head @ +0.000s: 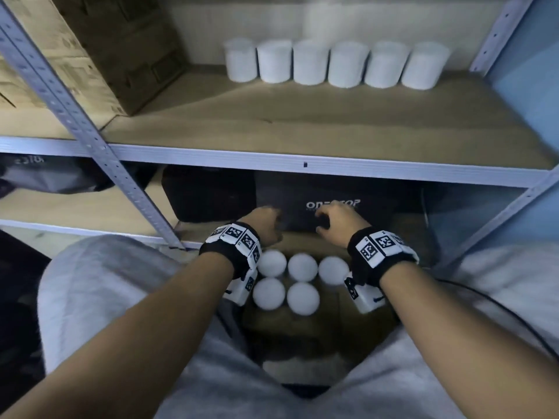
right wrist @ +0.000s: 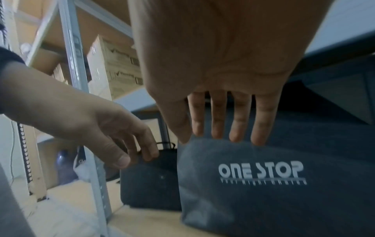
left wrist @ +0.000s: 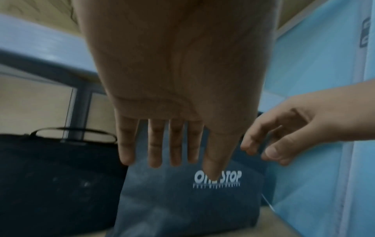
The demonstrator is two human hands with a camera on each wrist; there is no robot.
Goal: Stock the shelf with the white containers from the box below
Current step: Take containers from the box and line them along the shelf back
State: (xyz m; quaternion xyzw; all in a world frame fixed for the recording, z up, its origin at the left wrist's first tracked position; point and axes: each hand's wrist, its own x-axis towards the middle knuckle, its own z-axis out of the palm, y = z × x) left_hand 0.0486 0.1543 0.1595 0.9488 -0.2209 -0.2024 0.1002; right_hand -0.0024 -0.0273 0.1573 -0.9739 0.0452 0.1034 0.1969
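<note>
Several white containers (head: pixel 332 63) stand in a row at the back of the wooden shelf (head: pixel 302 122). Several more white containers (head: pixel 302 267) sit upright in the open cardboard box (head: pixel 302 325) on the floor between my knees, only their round tops showing. My left hand (head: pixel 266 222) (left wrist: pixel 174 144) and right hand (head: pixel 335 222) (right wrist: pixel 221 128) hover side by side over the box's far edge, fingers loosely extended, holding nothing. Each wrist view also shows the other hand, the right hand (left wrist: pixel 284 136) and the left hand (right wrist: pixel 113 136), relaxed and apart from the containers.
A dark bag marked ONE STOP (head: pixel 329 204) (right wrist: pixel 261 173) and a black bag (head: pixel 208 195) fill the lower shelf just behind my hands. A large cardboard box (head: pixel 99 55) occupies the shelf's left. A slanted metal upright (head: pixel 90 137) stands left; a blue wall (head: pixel 532 86) right.
</note>
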